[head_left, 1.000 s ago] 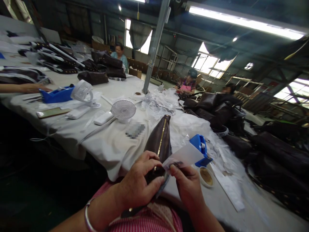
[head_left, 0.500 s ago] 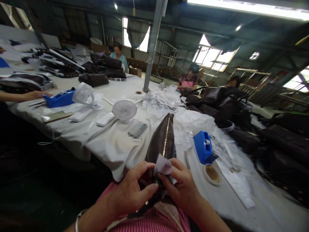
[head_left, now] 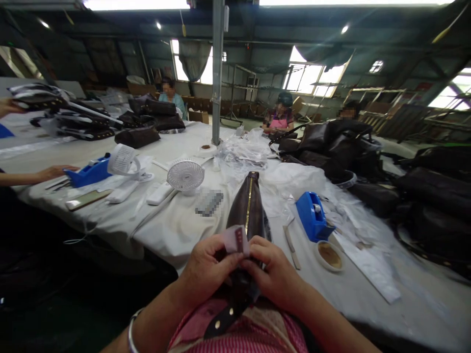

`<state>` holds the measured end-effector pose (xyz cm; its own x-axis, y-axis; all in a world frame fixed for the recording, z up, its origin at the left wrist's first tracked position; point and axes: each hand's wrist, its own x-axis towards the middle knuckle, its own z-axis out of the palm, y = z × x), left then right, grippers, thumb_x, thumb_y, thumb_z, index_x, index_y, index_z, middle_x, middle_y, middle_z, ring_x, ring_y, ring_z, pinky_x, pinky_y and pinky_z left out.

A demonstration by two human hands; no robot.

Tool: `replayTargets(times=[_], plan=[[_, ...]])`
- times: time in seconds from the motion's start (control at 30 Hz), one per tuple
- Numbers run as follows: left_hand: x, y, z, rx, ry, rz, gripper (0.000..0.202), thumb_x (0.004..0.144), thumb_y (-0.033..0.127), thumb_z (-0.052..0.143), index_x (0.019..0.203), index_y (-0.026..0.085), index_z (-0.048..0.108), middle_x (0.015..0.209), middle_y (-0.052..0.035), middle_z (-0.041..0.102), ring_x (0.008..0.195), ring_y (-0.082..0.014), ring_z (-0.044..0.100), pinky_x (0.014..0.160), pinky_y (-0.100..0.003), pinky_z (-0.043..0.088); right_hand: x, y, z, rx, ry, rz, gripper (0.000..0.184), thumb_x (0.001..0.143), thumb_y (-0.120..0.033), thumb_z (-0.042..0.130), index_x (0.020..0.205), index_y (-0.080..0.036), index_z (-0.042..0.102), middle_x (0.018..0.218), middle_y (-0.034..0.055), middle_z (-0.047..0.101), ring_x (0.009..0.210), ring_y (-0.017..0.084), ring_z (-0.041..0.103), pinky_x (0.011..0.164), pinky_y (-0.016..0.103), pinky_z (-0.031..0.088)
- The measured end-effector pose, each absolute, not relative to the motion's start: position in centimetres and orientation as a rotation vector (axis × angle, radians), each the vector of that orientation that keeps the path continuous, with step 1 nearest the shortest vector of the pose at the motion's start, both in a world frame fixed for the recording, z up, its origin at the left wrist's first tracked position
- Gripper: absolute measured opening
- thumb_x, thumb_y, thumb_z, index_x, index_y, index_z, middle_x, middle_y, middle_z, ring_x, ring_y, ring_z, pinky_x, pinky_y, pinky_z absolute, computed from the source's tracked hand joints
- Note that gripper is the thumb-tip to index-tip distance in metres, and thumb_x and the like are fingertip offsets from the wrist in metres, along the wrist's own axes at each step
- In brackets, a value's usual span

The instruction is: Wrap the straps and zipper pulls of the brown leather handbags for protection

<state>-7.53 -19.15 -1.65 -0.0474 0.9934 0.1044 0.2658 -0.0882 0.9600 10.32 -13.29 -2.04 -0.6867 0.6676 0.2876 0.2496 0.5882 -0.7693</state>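
Note:
A dark brown bag [head_left: 247,208] with a gold zip lies lengthwise on the white table's front edge, its near end in my lap. Both my hands meet at that near end. My left hand [head_left: 206,269] and my right hand [head_left: 274,272] pinch a small folded white paper slip [head_left: 235,240] between their fingertips, right over the bag's zip end. A studded dark strap [head_left: 224,318] of the bag hangs below my hands over my striped lap.
A blue tape dispenser [head_left: 312,215] and a small round dish [head_left: 330,255] sit right of the bag. Two small white fans [head_left: 185,176] stand left. A co-worker's hand [head_left: 55,171] rests by another blue dispenser [head_left: 88,171]. Dark bags [head_left: 331,147] are piled at right; people sit across the table.
The paper slip went from a larger sheet in my right hand to a small folded piece pinched by both hands. My hands have come together at the bag's zip end.

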Motion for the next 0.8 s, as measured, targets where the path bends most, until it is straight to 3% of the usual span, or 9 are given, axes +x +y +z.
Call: replayTargets(times=[0.1,0.27,0.33,0.4,0.5,0.6,0.7,0.8], plan=[[-6.9,-19.1,-2.5,1.389,1.515,1.216,0.022,0.087,0.036,0.063,0.094,0.016,0.070,0.083,-0.0039,0.072,0.076,-0.0183,0.066,0.067,-0.026,0.052,10.2,-13.3,-2.3,-0.850,-2.189,0.987,0.012,0.086,-0.011,0.062,0.079,-0.019,0.068,0.081,0.0006,0.056,0.079,0.015,0.056,0.073,0.028,0.044],[-7.7,-19.4,-2.4,1.611,1.831,1.172,0.024,0.090,0.037,0.058,0.079,0.016,0.064,0.067,-0.0018,0.063,0.062,-0.0174,0.062,0.057,-0.028,0.051,10.2,-13.5,-2.3,-0.905,-2.197,1.003,0.017,0.086,-0.009,0.061,0.074,-0.019,0.066,0.080,-0.0004,0.056,0.078,0.013,0.057,0.071,0.026,0.043],[-8.5,-19.5,-0.9,1.927,1.969,1.365,0.014,0.088,0.030,0.061,0.086,0.016,0.063,0.080,-0.0055,0.065,0.078,-0.0212,0.065,0.071,-0.034,0.055,10.3,-13.4,-2.1,-0.907,-2.223,1.009,0.017,0.086,-0.010,0.061,0.072,-0.018,0.065,0.081,-0.0002,0.056,0.077,0.013,0.056,0.071,0.026,0.043],[-8.9,-19.5,1.2,2.378,1.957,1.485,0.022,0.085,0.022,0.065,0.106,0.016,0.062,0.107,-0.0119,0.065,0.111,-0.0285,0.060,0.098,-0.046,0.049,10.3,-13.2,-1.8,-0.902,-2.264,0.996,0.017,0.086,-0.010,0.062,0.071,-0.018,0.064,0.081,0.0000,0.056,0.077,0.013,0.056,0.071,0.026,0.044],[-8.8,-18.9,4.0,3.009,1.542,0.922,0.031,0.088,0.015,0.059,0.118,0.020,0.061,0.122,-0.0089,0.065,0.136,-0.0287,0.043,0.118,-0.054,0.023,10.1,-13.1,-1.4,-0.841,-2.303,0.950,0.014,0.087,-0.010,0.060,0.077,-0.018,0.066,0.086,0.0012,0.059,0.082,0.015,0.058,0.077,0.027,0.045],[-8.2,-17.8,4.5,3.085,1.358,0.327,0.016,0.088,0.014,0.056,0.098,0.017,0.069,0.096,-0.0079,0.071,0.120,-0.0284,0.057,0.119,-0.056,0.015,9.6,-13.2,-1.0,-0.797,-2.334,0.920,0.014,0.088,-0.009,0.058,0.081,-0.018,0.067,0.088,0.0021,0.061,0.085,0.015,0.058,0.079,0.027,0.046],[-8.0,-16.1,3.9,2.905,1.370,0.043,0.011,0.077,0.011,0.066,0.067,0.017,0.066,0.069,-0.0062,0.066,0.080,-0.0270,0.065,0.109,-0.059,0.029,9.4,-13.2,-0.9,-0.806,-2.383,0.906,0.017,0.087,-0.008,0.058,0.075,-0.017,0.067,0.079,0.0008,0.059,0.077,0.014,0.057,0.069,0.025,0.045],[-8.1,-14.6,4.1,2.586,1.285,-0.031,0.023,0.067,0.003,0.068,0.052,0.020,0.060,0.052,-0.0002,0.054,0.054,-0.0189,0.053,0.085,-0.044,0.045,9.5,-12.9,-1.0,-0.772,-2.390,0.910,0.016,0.086,-0.007,0.059,0.079,-0.018,0.070,0.080,0.0010,0.060,0.077,0.014,0.058,0.069,0.026,0.045]])
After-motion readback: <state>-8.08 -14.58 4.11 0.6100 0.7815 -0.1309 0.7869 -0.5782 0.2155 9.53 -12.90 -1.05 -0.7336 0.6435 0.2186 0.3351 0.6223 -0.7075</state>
